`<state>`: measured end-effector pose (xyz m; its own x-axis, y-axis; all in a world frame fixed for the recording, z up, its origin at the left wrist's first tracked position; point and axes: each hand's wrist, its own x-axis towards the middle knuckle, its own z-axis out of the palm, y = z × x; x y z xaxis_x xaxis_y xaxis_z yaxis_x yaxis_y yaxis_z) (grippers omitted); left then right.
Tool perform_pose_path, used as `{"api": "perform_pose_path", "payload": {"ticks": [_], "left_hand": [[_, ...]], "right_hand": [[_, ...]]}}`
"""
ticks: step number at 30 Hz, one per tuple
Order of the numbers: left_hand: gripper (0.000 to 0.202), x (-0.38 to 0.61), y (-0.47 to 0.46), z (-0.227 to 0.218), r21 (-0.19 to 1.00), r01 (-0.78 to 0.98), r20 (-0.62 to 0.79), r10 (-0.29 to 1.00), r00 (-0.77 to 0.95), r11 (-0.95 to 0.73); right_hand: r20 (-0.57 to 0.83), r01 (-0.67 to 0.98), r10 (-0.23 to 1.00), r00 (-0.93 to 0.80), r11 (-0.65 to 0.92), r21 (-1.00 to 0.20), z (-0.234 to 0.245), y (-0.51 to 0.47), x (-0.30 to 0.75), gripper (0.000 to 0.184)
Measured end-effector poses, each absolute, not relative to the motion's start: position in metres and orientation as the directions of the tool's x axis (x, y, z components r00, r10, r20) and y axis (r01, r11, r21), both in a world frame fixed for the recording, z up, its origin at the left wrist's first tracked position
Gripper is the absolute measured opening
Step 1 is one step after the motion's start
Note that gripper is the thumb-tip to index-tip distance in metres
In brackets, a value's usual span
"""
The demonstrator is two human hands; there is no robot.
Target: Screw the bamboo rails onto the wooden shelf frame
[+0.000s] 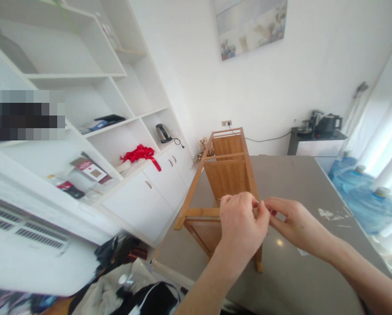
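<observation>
A bamboo shelf rack [227, 175] lies on its side on the grey table [301, 183], its legs toward me. My left hand [240, 227] is closed in a pinch at the near upper corner of the rack's frame. My right hand [292, 223] meets it there, fingertips pressed together against the left thumb. Whatever small part they grip is hidden between the fingers.
White wall shelves and cabinets [143, 192] run along the left, holding a kettle [163, 132] and a red ribbon [140, 154]. A black side table with a coffee machine [323, 124] stands at the back right. Blue water jugs [369, 197] sit right. Clothes [127, 284] pile below left.
</observation>
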<state>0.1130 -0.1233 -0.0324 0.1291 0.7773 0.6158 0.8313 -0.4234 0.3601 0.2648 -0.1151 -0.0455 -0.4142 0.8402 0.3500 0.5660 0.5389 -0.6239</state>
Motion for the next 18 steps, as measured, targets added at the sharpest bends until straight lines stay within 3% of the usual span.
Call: {"api": "perform_pose_path", "payload": {"ticks": [5,8,13,15,18], "left_hand": [[0.018,0.116,-0.12,-0.032,0.287,0.881,0.639,0.76,0.115,-0.375],[0.018,0.116,-0.12,-0.032,0.271,0.883,0.653,0.747,0.124,-0.383],[0.017,0.115,-0.119,-0.034,0.271,0.866,0.681,0.719,0.136,-0.42],[0.017,0.115,-0.118,-0.036,0.268,0.862,0.694,0.707,0.136,-0.429],[0.016,0.114,-0.118,-0.038,0.265,0.858,0.71,0.691,0.136,-0.44]], "right_hand": [[0.294,0.57,0.831,-0.472,0.542,-0.617,-0.038,-0.112,0.274,0.023],[0.377,0.557,0.804,-0.46,0.592,-0.583,-0.031,-0.105,0.281,0.023],[0.511,0.367,0.632,-0.583,0.766,-0.528,-0.017,-0.09,0.28,0.042],[0.481,0.29,0.601,-0.638,0.767,-0.572,-0.012,-0.085,0.275,0.041],[0.378,0.249,0.654,-0.655,0.66,-0.709,-0.007,-0.081,0.268,0.034]]}}
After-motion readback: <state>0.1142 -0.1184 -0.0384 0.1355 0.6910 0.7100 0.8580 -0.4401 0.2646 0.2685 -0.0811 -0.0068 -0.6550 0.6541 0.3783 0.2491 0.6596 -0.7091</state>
